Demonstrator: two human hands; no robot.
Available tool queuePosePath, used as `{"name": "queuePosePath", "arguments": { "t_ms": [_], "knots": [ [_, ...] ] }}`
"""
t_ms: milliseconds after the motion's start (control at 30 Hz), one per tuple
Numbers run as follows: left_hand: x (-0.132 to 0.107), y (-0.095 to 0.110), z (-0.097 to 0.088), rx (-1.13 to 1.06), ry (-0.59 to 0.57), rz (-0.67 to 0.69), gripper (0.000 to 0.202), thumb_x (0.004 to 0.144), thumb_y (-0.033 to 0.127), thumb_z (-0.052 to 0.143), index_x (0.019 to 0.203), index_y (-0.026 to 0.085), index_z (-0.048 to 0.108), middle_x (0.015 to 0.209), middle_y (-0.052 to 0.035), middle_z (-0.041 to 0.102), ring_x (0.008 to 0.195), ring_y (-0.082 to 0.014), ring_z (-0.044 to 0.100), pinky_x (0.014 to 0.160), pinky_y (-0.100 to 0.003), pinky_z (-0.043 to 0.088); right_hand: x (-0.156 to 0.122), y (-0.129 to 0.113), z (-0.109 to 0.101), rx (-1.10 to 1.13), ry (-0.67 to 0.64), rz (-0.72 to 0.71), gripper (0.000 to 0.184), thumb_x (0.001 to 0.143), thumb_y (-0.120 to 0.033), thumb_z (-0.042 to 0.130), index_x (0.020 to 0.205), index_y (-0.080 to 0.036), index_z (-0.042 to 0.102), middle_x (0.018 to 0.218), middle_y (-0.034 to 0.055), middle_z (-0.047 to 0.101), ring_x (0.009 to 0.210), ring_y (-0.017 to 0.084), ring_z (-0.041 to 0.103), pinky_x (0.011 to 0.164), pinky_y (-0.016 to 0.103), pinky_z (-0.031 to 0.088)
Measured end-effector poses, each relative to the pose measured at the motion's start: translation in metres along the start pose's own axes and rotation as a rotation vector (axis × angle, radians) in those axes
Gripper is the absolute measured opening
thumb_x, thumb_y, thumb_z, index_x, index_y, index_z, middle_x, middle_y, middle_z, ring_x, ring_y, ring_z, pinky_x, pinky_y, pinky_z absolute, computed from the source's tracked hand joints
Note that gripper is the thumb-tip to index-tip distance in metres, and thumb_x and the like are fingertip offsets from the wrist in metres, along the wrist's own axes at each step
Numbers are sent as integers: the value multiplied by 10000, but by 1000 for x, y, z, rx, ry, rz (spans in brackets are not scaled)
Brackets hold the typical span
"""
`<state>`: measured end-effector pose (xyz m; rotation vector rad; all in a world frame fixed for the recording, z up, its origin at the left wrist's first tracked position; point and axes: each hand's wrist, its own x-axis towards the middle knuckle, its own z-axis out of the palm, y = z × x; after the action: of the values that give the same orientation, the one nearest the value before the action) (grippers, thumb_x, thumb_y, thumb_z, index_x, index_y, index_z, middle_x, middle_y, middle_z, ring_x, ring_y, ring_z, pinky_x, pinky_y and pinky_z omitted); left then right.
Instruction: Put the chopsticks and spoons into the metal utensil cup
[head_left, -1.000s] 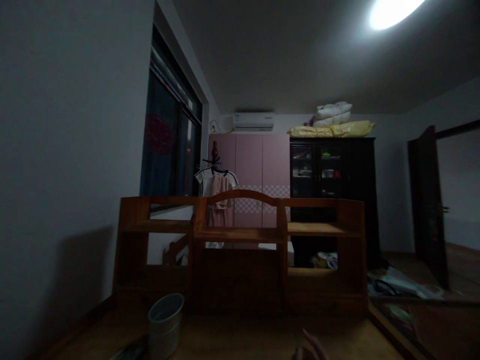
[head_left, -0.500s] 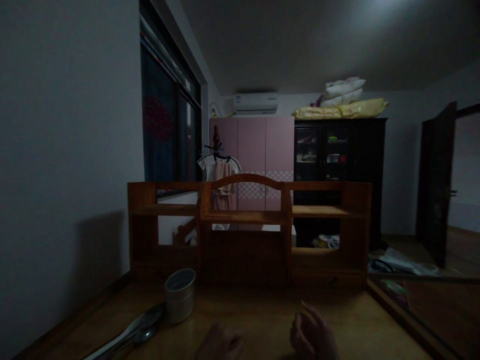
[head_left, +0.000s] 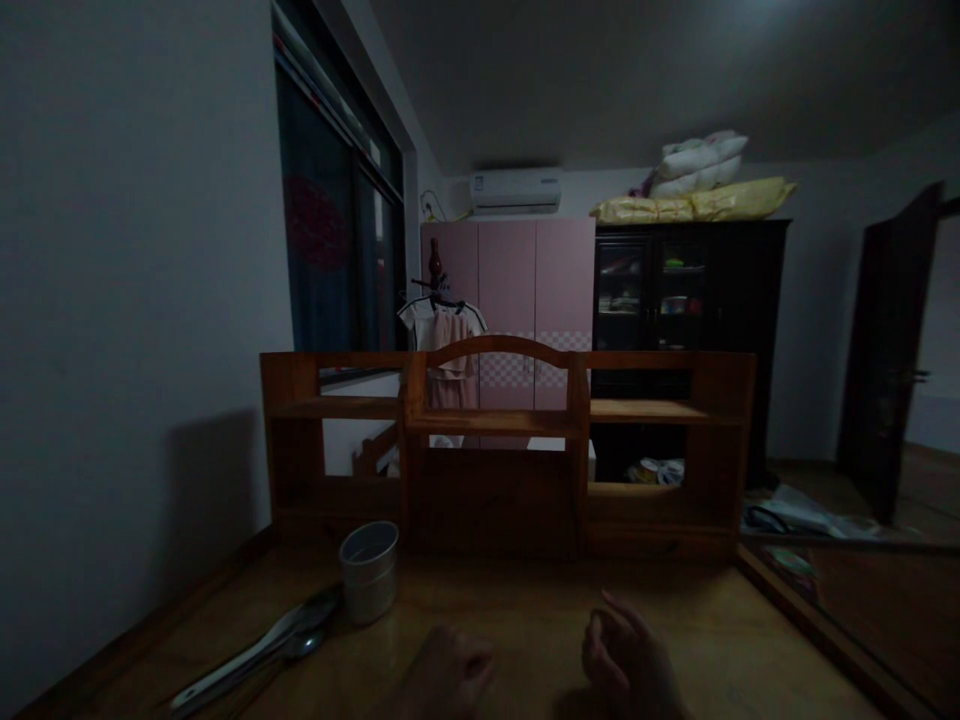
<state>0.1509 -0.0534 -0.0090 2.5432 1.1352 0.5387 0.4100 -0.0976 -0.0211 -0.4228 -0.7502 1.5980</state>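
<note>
Both of my hands rest low over a wooden desk in a dim room. My left hand is curled into a loose fist with nothing seen in it. My right hand sits beside it, fingers bent and slightly apart, holding nothing. A round metal cup stands upright to the left of my left hand. Metal spoons or similar utensils lie on the desk in front of the cup, pointing toward the near left corner.
A wooden desktop shelf unit with an arched centre stands across the back of the desk. A grey wall runs along the left. Beyond are a window, pink wardrobe, dark cabinet with bedding on top, and an open door.
The view has tilted downward, so the ceiling light has left the frame. Both hands, the utensils and more of the desk have come into view.
</note>
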Motion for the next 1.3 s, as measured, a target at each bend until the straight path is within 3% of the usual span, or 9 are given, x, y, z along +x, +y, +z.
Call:
{"name": "queuePosePath", "arguments": {
  "t_ms": [400,800,1300],
  "knots": [
    [0,3,-4,-1,-7,20,234,726,110,462,520,148,358,486,46,308,494,-73,356,508,-269,140,3,0,-2,-67,-67,35,535,858,-509,494,535,-114,657,299,-57,293,268,48,203,340,196,149],
    [0,3,-4,0,-4,9,238,740,123,466,525,144,365,487,48,324,500,-73,365,508,-272,131,0,-2,3,-81,-54,51,534,814,-574,539,556,-122,659,302,-57,320,270,47,186,342,197,143],
    [-1,1,-4,-2,-28,22,224,745,126,454,536,149,375,508,41,361,519,-80,395,519,-264,160,1,-3,4,-96,-58,55,528,823,-548,528,554,-112,654,296,-59,310,271,49,208,346,204,155]
  ]
}}
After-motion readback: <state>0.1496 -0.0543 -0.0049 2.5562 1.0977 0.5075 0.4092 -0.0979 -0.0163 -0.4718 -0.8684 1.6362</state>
